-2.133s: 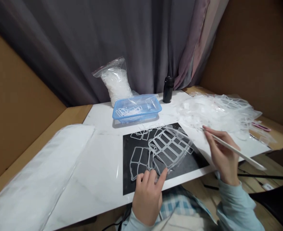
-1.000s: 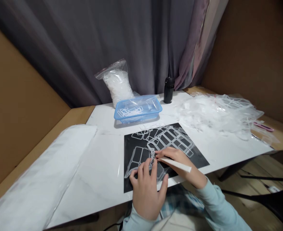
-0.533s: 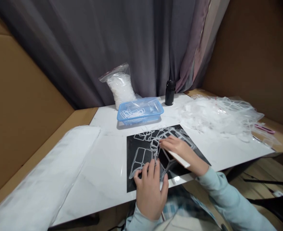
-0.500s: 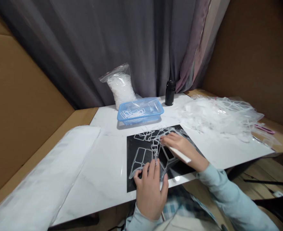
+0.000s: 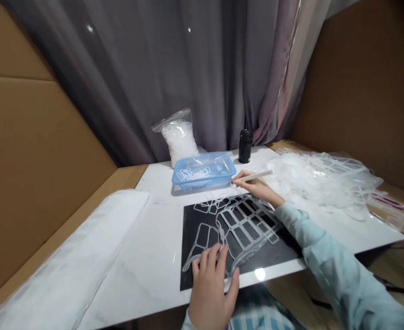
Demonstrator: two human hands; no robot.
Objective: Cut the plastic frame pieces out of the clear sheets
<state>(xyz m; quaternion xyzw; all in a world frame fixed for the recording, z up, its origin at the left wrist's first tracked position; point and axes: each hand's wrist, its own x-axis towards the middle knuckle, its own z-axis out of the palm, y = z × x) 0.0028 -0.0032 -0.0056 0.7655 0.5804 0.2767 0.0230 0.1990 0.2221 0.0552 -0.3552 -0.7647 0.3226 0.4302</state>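
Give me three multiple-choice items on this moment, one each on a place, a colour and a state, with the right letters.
1. Where does the black bottle stand?
A. Beyond the right end of the basket
B. Inside the basket
C. On the floor

2. What colour is the basket?
A. Red
B. Blue
C. Green

3. What is the right hand doing?
A. Gripping the basket's rim
B. Lying flat and empty
C. Holding a white pen-shaped tool

Answers:
1. A: the bottle stands clear of the basket, past its right end.
2. B: its walls show blue.
3. C: the fingers close around the tool.
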